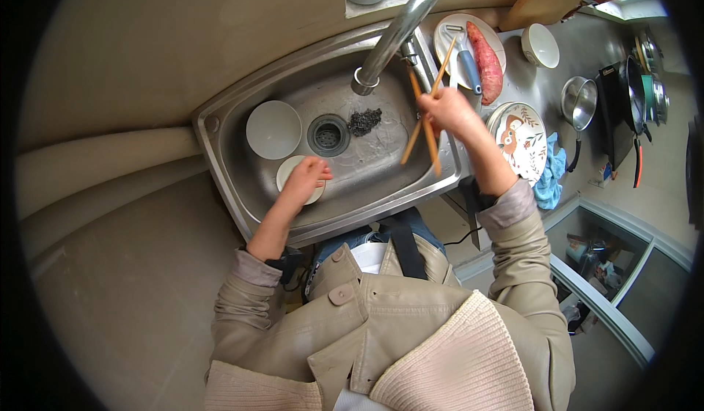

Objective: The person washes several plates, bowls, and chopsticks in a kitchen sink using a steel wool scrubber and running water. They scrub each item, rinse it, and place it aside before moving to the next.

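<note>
Two pairs of wooden chopsticks or so, crossed and fanned apart [430, 140], are gripped in my right hand [450, 112] over the right side of the stainless steel sink [385, 163]. My left hand [306, 179] is above a small white bowl [287, 170] at the sink's near left; its fingers are partly curled, and whether they touch the bowl is unclear. A larger white bowl [274, 130] sits behind it, left of the drain strainer [328, 135]. Dark wet scraps [365, 122] lie to the right of the drain. Above the basin arches a chrome faucet [397, 31].
Right of the sink, a plate [446, 25] holds a sweet potato [486, 62] and a blue-handled peeler [469, 67]. Nearby are stacked patterned plates [525, 136], a blue cloth [550, 177], a bowl [540, 46] and a steel pan [579, 103].
</note>
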`<state>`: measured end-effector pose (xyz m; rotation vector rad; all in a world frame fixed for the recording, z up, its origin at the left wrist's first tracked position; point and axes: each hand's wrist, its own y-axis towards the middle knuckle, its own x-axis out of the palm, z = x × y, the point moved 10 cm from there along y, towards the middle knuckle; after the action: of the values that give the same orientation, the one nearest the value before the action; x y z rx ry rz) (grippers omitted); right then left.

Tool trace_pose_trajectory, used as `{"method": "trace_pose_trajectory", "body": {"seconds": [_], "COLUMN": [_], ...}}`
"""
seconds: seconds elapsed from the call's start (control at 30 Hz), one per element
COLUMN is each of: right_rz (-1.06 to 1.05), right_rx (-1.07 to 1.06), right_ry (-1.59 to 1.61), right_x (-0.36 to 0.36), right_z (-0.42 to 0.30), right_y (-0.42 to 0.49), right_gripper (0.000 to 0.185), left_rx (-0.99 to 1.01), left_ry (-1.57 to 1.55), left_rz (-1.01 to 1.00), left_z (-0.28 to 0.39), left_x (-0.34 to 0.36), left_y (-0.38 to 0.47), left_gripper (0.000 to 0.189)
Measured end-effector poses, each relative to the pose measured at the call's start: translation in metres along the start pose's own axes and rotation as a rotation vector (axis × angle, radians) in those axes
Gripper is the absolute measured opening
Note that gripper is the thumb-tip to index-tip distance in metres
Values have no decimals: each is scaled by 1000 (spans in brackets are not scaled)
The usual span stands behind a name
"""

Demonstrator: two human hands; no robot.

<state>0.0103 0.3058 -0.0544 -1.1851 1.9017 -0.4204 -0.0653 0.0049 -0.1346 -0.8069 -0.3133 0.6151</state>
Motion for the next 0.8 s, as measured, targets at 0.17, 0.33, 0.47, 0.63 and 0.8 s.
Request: {"method": "trace_pose_trajectory", "body": {"seconds": [0.17,0.33,0.47,0.63,0.8], "right_rz": [-6,-59,-82,-144,-156], "right_rx": [7,99,104,56,30], "right_ry": [-21,-5,-8,-22,-12], "right_x": [-21,26,51,70,78], "right_z": [14,39,47,50,55], "right_y": [8,7,8,6,2], "right_gripper": [28,23,22,22,24], "left_rx": [-172,-139,36,45,-92], "left_ry": [-179,-36,376,891,936], "left_rz": [65,8,64,413,487], "left_z": [-40,-68,-49,-12,-5], "left_x": [-25,4,17,14,1], "left_y": [0,35,67,74,89], "left_gripper": [26,26,29,34,34]}}
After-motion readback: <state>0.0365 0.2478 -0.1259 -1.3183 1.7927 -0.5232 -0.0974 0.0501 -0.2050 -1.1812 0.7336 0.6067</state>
